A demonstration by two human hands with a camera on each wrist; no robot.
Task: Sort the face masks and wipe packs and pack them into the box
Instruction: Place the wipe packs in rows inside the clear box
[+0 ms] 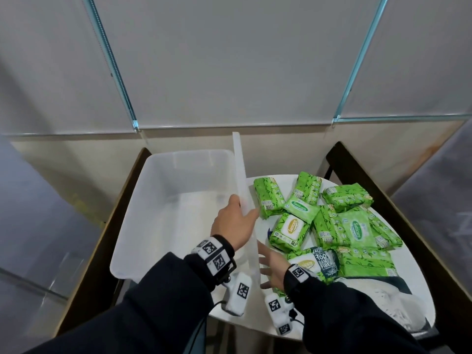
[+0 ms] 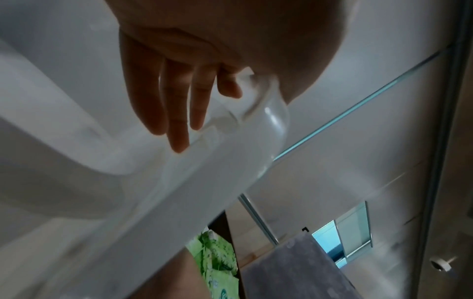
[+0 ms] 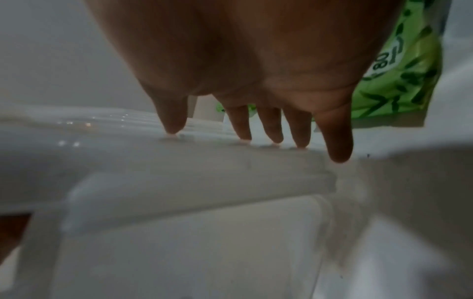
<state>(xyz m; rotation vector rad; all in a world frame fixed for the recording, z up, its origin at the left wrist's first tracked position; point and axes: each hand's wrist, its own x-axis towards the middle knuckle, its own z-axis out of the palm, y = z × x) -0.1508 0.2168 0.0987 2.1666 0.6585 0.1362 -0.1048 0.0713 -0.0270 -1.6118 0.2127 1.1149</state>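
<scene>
A translucent plastic box [image 1: 127, 238] stands open on the left, with nothing visible inside. Its lid [image 1: 240, 169] is raised on edge between the box and the packs. My left hand [image 1: 233, 223] pinches the lid, thumb on the pack side and fingers [image 2: 176, 113] flat on the lid [image 2: 217, 161]. My right hand [image 1: 270, 264] is spread lower down, its straight fingertips [image 3: 271, 133] touching the lid [image 3: 179, 161]. Several green wipe packs [image 1: 291, 231] lie heaped on the white round table [image 1: 255, 315]. A dark "bamboo fiber" pack [image 1: 324, 261] lies by my right wrist.
Dark wooden rails [image 1: 383, 200] run along both sides of the box and table. Something pale and white [image 1: 383, 302] lies at the table's near right, under the green packs. A grey panelled wall closes off the back. A green pack [image 3: 399, 81] shows past my right hand.
</scene>
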